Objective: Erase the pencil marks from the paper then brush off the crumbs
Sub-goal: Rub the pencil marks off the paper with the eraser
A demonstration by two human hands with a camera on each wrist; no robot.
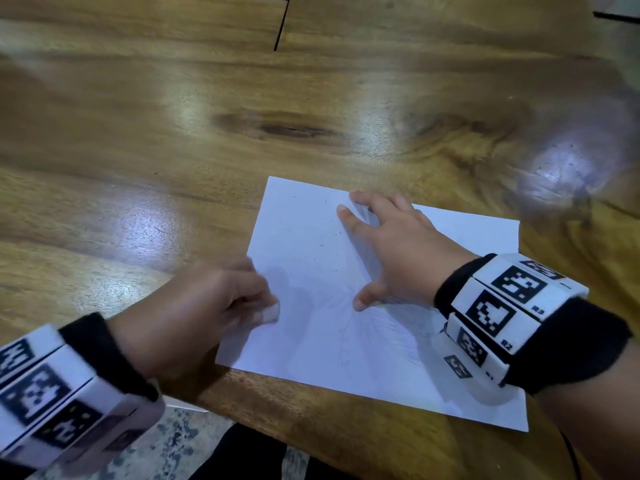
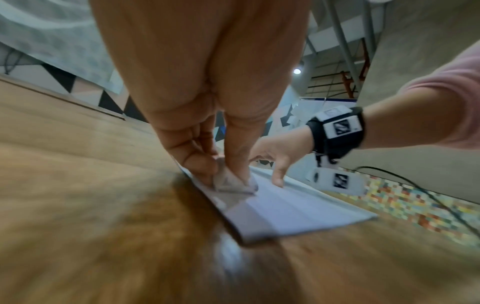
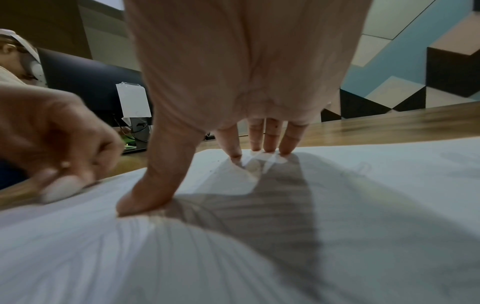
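A white sheet of paper (image 1: 311, 341) lies on the wooden table near its front edge, with faint pencil lines and a few dark crumbs (image 1: 337, 233) on it. My left hand (image 1: 207, 306) pinches a white eraser (image 1: 272, 313) at the paper's left edge; in the left wrist view the eraser (image 2: 231, 183) sits between thumb and fingers, touching the paper (image 2: 298, 207). My right hand (image 1: 384, 247) lies spread on the sheet, fingertips and thumb pressing it down. In the right wrist view the fingers (image 3: 270, 142) and thumb press the paper (image 3: 363, 185), and the left hand (image 3: 52, 144) is blurred.
The wooden table (image 1: 173, 150) stretches far and left of the paper. Its front edge runs just below the sheet, with patterned floor (image 1: 173, 445) beneath. A black cable (image 2: 428, 195) runs along the floor at right. Another person (image 3: 15, 57) sits far off.
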